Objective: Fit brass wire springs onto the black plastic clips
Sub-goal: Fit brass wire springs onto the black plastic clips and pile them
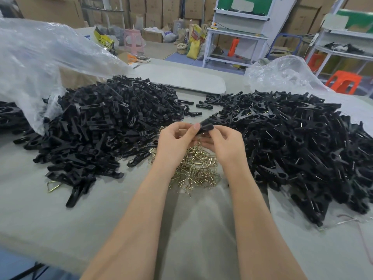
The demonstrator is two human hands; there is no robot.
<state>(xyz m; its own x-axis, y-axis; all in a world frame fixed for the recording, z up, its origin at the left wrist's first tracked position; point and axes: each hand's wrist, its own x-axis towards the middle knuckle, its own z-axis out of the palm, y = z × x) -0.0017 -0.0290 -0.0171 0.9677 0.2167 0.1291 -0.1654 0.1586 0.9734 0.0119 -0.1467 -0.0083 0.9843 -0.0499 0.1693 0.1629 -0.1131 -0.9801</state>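
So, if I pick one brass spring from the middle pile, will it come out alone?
Probably not: the brass wire springs lie tangled, hooked ends crossing, so neighbours may lift too. Thin bent wire, so likely light and springy. Angular, so unlikely to roll.

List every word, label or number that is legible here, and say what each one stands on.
"PRO", followed by blurred letters: on the yellow-and-black bag beyond the table.
Yellow sack on the floor: print too blurred to read.
Cardboard boxes: any marks are too small to read.
Black clip held between the left hand and the right hand: no text visible.
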